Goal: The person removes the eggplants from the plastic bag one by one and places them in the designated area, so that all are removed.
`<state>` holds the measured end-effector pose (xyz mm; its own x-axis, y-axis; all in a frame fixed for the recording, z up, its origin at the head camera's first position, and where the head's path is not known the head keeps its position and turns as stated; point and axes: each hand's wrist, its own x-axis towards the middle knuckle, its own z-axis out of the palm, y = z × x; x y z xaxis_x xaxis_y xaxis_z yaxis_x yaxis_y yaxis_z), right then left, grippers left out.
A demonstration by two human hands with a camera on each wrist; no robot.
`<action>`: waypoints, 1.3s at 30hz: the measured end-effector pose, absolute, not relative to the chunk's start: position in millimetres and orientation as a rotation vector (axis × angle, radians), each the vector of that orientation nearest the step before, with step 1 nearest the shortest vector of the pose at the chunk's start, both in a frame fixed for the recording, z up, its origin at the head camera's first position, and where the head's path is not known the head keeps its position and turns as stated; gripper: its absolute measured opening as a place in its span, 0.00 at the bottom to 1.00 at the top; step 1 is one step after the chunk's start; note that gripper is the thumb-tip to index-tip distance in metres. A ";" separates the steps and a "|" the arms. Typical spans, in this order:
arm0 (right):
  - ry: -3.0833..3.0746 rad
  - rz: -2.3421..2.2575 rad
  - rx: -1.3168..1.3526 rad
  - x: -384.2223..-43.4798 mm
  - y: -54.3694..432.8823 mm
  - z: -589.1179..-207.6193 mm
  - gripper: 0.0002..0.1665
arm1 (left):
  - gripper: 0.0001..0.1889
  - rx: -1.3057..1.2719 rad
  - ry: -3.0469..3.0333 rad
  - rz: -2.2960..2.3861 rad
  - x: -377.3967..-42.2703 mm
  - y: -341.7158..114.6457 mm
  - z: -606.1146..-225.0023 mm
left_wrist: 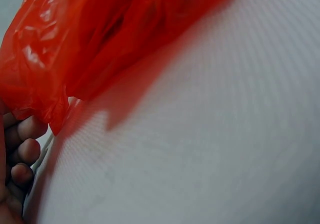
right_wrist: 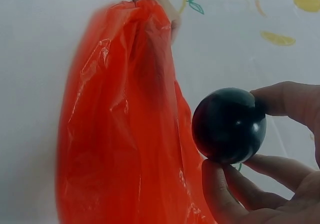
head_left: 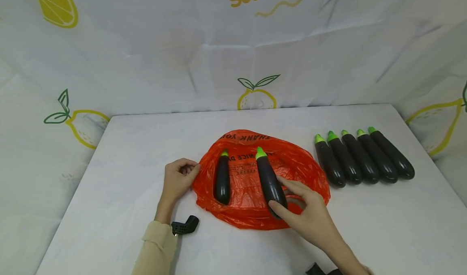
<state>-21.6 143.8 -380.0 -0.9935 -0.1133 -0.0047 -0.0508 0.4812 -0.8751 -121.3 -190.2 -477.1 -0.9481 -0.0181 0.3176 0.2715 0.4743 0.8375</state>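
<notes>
My left hand [head_left: 180,179] pinches the left edge of a red plastic bag [head_left: 244,212], which lies spread with its mouth facing up. In the left wrist view its curled fingers [left_wrist: 26,151] sit at the gathered plastic. Over the right part of the bag, my right hand [head_left: 308,210] holds an eggplant [head_left: 269,181] near its thick end, green tip pointing away. The right wrist view shows the round dark end of that eggplant [right_wrist: 230,126] between thumb and fingers. Another eggplant [head_left: 222,179] lies inside the bag on the left.
Several more eggplants [head_left: 361,157] lie side by side in a slanted row at the right of the white table [head_left: 146,137]. A lemon-print cloth [head_left: 164,56] hangs behind the table. A black wrist device [head_left: 185,225] juts from the left cuff.
</notes>
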 end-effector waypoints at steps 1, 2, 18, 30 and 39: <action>2.656 -1.555 -0.144 -20.9 145.2 -380.0 0.35 | 0.03 -0.213 -2.444 -1.468 -121.1 -190.2 -476.8; 2.659 -1.553 -0.140 -20.2 146.6 -379.9 0.35 | 0.03 -0.214 -2.443 -1.472 -121.0 -190.3 -476.8; 2.746 -1.515 -0.066 -6.9 175.4 -382.7 0.35 | 0.03 -0.198 -2.455 -1.476 -120.1 -190.7 -476.9; 2.868 -1.387 0.014 5.8 200.9 -393.9 0.37 | 0.03 -0.223 -2.450 -1.460 -120.8 -190.7 -477.2; 2.937 -1.328 0.062 20.3 226.0 -403.5 0.39 | 0.02 -0.216 -2.462 -1.447 -120.5 -189.6 -475.5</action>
